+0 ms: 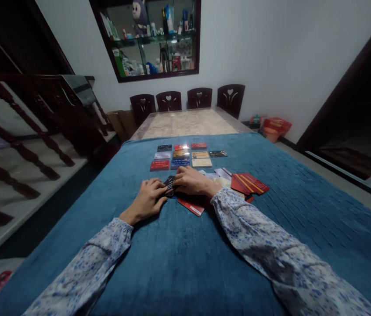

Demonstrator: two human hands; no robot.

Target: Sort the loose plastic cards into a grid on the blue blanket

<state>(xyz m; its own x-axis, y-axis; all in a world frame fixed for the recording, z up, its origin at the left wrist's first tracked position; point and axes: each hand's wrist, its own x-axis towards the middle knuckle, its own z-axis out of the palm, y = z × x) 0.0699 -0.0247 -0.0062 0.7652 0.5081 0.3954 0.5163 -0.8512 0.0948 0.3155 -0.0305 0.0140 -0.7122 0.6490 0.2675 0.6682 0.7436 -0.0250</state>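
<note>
My left hand (148, 197) is on the blue cloth, its fingers closed on the left edge of a black card (170, 186) with pale markings. From the other side, my right hand (192, 180) bends over the same card and grips its right edge, hiding part of it. Below my right wrist lies a red card (192, 206), tilted. Just beyond my hands, several cards are laid out in rows, among them a red card (160, 165), a blue card (180, 163) and a cream card (202, 163).
Right of my right hand is a loose pile with a red striped card (250, 183) and pale cards. A black card (218, 153) ends the middle row. The blue cloth (159, 259) covers the near tabletop (192, 123). Dark chairs (200, 97) stand at the far end.
</note>
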